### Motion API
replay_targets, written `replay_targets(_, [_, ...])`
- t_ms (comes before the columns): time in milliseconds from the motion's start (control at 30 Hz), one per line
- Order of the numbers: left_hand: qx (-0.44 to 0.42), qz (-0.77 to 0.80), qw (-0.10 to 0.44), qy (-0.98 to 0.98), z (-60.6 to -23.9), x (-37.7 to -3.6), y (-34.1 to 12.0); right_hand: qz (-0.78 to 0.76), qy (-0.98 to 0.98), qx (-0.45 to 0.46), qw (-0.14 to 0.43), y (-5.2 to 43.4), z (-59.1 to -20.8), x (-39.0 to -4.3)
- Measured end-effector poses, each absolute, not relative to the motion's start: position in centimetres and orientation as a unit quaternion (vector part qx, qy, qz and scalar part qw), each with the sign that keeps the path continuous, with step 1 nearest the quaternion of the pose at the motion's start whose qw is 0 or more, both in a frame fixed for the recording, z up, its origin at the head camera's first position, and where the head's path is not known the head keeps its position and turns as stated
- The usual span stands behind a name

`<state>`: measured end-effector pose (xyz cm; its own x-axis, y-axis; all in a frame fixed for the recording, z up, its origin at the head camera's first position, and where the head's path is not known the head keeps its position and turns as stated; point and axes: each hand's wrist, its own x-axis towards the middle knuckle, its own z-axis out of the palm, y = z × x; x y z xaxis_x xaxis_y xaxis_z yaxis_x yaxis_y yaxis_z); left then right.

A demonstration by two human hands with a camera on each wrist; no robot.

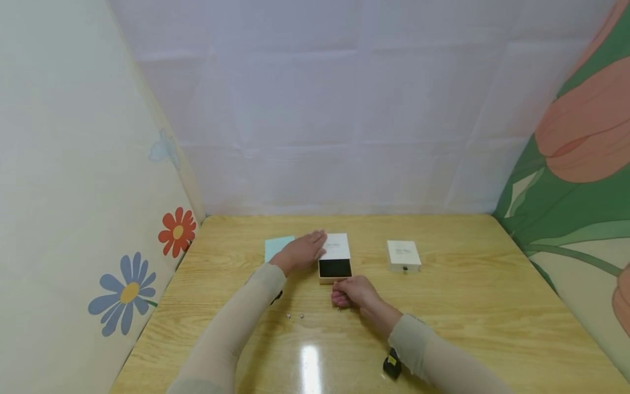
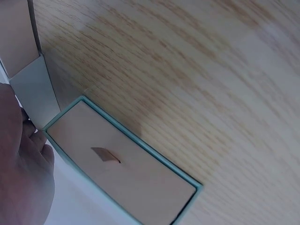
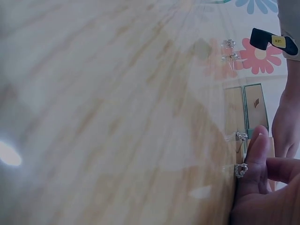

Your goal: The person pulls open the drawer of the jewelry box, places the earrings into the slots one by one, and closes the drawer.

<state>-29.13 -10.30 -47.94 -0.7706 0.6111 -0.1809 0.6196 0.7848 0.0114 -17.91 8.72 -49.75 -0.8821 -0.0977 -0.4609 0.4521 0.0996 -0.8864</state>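
Note:
A white drawer box stands mid-table, its drawer slid out toward me, showing a black interior. My left hand holds the left side of its sleeve; in the left wrist view, curled fingers lie against the box wall. At the drawer's front edge is my right hand, thumb and fingers brought together; the pinched spot is hidden. Close beside it, sparkling stud earrings stand on the table. Two more small earrings lie nearer me, to the left.
A teal box with a small pull tab lies left of the white box, partly behind my left hand. Another white box, closed, sits to the right. Patterned cloth walls border the wooden table.

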Motion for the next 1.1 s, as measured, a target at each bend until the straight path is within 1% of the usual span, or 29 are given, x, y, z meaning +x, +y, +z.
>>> replay_targets(733, [0.325, -0.017, 0.089, 0.941, -48.4, -29.3, -10.4, -0.668, 0.699, 0.133, 0.216, 8.7, -49.8, -17.8])
replay_targets(967, [0.328, -0.004, 0.084, 0.941, -48.5, -29.3, -10.3, -0.68, 0.683, 0.147, 0.223, 9.2, -49.5, -17.7])
replay_targets(1100, [0.329, -0.013, 0.078, 0.941, -48.6, -29.5, -10.4, -0.674, 0.691, 0.142, 0.218, 10.0, -49.4, -17.7])
